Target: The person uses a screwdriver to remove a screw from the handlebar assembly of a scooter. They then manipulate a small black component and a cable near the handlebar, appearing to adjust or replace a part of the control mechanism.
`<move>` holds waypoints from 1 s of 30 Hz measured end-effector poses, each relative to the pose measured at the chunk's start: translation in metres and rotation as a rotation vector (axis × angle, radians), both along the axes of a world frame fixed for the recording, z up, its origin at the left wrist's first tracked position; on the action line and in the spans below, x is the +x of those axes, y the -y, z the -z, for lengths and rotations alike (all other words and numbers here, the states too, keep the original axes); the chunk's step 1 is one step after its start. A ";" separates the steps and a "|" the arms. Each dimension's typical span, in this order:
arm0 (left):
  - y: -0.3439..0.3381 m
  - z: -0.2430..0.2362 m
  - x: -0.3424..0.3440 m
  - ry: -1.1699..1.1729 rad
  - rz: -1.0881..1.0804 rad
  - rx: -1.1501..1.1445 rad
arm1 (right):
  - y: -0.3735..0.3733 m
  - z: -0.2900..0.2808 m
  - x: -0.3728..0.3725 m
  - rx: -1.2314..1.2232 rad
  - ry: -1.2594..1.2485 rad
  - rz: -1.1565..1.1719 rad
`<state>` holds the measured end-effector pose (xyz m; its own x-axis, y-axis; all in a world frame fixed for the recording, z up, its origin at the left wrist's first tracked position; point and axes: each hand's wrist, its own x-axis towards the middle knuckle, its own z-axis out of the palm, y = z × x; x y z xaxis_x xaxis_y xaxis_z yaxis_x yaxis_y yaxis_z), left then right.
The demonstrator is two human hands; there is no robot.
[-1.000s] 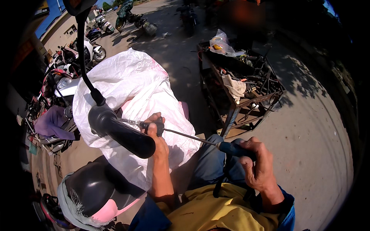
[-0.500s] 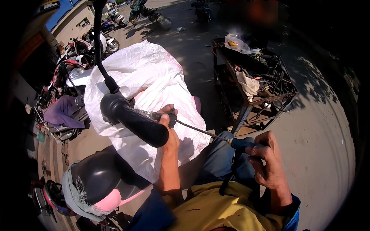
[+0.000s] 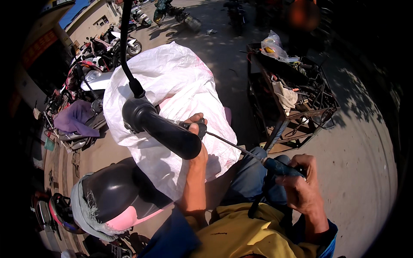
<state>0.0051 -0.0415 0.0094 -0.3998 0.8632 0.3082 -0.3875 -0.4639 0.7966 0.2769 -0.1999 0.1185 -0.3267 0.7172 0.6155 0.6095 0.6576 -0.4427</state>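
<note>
Your left forearm [image 3: 193, 187] rises near upright, leaning slightly right. Your left hand [image 3: 204, 148] is partly hidden, its thumb [image 3: 194, 128] pointing up and its fingers [image 3: 196, 117] bent in a grip. Your right forearm [image 3: 316, 221] angles up and leftward. Your right hand [image 3: 304, 182] is curled tight, well apart from the left and lower.

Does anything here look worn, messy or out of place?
Mostly the grey cloth around the end of the glossy black seat: its edge is ragged and fraying. Dark cables and parts lie jumbled on the brown metal cart. The blue-handled steel screwdriver in the right hand looks fine.
</note>
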 end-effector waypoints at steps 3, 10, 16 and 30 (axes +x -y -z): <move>0.002 0.002 -0.004 -0.011 0.006 -0.005 | 0.001 0.007 -0.001 -0.183 -0.162 0.061; 0.003 0.004 -0.010 -0.030 -0.002 0.015 | 0.002 0.002 -0.003 -0.070 -0.036 0.101; 0.003 0.000 -0.004 -0.027 0.018 -0.001 | -0.004 0.014 -0.006 -0.076 -0.312 0.128; 0.005 0.000 -0.002 -0.024 0.028 0.015 | -0.008 0.016 -0.017 -0.114 -0.436 0.197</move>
